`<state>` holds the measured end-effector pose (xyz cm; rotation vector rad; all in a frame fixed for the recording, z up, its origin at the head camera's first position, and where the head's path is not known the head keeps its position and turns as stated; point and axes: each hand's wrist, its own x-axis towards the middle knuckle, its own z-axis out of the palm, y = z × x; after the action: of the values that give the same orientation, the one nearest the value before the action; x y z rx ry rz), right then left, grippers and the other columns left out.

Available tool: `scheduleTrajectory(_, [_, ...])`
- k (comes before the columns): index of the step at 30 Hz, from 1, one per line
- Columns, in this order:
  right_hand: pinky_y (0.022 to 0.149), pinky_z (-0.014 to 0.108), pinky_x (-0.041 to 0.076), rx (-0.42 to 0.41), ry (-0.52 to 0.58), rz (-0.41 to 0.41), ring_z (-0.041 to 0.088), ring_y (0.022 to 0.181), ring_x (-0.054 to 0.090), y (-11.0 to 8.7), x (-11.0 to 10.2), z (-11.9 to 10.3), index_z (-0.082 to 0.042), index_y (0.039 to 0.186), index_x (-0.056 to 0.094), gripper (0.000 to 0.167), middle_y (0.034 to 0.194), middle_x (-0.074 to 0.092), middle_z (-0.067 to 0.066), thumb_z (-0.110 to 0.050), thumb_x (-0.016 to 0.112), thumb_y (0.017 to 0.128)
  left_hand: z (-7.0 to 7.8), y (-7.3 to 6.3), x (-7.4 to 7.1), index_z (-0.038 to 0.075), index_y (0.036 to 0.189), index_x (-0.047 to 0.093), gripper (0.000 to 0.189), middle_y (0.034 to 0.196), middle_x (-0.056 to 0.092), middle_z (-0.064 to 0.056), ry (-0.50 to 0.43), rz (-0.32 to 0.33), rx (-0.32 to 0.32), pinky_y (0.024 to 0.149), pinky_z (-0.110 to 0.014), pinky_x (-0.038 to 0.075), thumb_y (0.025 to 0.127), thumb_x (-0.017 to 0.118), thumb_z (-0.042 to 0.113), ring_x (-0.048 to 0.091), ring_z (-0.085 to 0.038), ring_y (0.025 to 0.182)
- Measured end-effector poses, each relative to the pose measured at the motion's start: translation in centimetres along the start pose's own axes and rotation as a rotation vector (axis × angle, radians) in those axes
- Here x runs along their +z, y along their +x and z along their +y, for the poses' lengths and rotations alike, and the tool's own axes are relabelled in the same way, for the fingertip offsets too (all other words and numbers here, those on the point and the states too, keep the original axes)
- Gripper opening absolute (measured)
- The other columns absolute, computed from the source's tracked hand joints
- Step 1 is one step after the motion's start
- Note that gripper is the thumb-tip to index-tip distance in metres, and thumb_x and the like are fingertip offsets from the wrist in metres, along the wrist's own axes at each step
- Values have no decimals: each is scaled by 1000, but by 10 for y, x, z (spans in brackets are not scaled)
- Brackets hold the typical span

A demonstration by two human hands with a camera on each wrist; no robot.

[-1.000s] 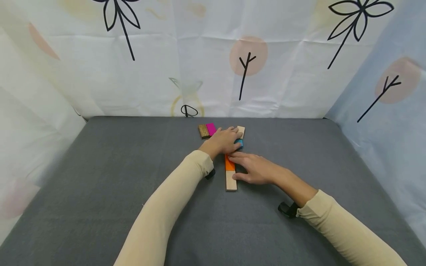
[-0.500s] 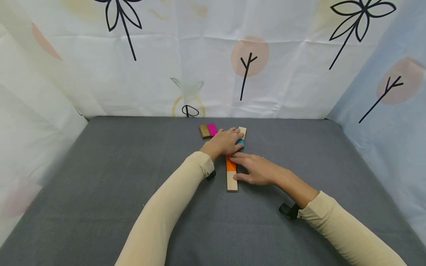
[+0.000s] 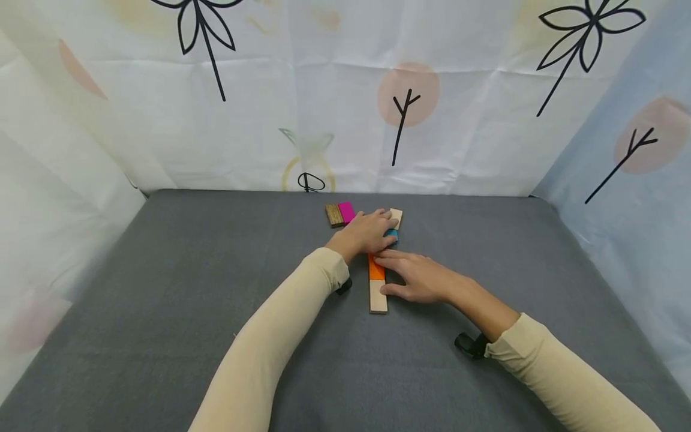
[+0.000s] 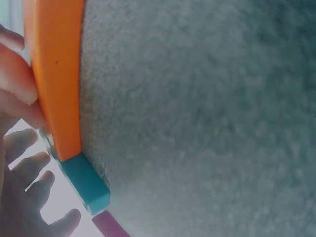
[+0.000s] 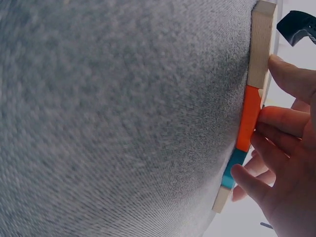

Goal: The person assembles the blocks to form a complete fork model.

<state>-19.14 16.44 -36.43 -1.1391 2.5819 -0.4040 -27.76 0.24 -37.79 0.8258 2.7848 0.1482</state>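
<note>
Blocks lie flat in a Y-shaped arrangement. Its stem is an orange block [image 3: 376,270] end to end with a pale wooden block [image 3: 378,298]. My left hand [image 3: 365,232] lies palm down over the junction, fingers extended across a blue block [image 3: 393,236] and reaching a small pale block [image 3: 396,217]. My right hand [image 3: 418,276] rests along the stem's right side, fingertips on the orange block and thumb touching the pale wooden block. A magenta block [image 3: 346,212] beside a dark brown block [image 3: 334,215] forms the upper left arm, partly hidden by my left hand.
Dark grey cloth covers the table [image 3: 189,270]. White patterned curtains [image 3: 345,90] rise behind it and at both sides. A black wrist camera [image 3: 471,346] sits under the right forearm, and both sleeves are beige.
The whole head view has shifted slightly right and down. Both hands and the blocks keep the same places relative to one another.
</note>
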Motion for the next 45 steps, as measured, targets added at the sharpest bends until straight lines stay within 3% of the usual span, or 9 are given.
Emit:
scheduleTrajectory(4, [109, 53, 38, -2, -10, 7, 34, 142, 38, -1, 0, 0, 0, 150, 42, 66, 158, 34, 16, -35, 63, 99, -9, -5, -7, 20, 158, 32, 58, 163, 26, -4, -23, 25, -5, 119, -55, 18, 106, 45, 42, 18, -23, 152])
scheduleTrajectory(10, [111, 53, 36, 14, -13, 0, 34, 142, 38, 1, -3, -1, -1, 150, 42, 67, 158, 34, 14, -36, 64, 98, -38, -18, -17, 18, 157, 33, 58, 163, 28, -6, -36, 67, -75, 118, -57, 19, 105, 48, 39, 21, -24, 151])
scheduleTrajectory(16, [112, 52, 34, 25, -19, -11, 32, 143, 38, 3, -1, -2, -2, 151, 42, 68, 158, 35, 13, -38, 64, 98, -66, -35, -21, 15, 155, 38, 58, 161, 32, -9, -50, 100, -129, 117, -59, 21, 104, 51, 38, 24, -28, 150])
scheduleTrajectory(22, [112, 52, 35, 36, -23, -8, 32, 143, 37, 2, -1, -2, -2, 151, 42, 66, 158, 35, 13, -37, 64, 98, -81, -46, -19, 15, 155, 38, 60, 160, 33, -10, -46, 106, -195, 115, -60, 23, 103, 52, 41, 24, -29, 149])
scheduleTrajectory(45, [112, 52, 34, 25, -11, 4, 32, 143, 37, 0, 2, -1, -2, 150, 43, 66, 158, 36, 13, -36, 64, 98, -81, -43, -7, 16, 153, 42, 53, 158, 37, -7, -37, 111, -184, 113, -59, 28, 104, 52, 36, 28, -28, 147])
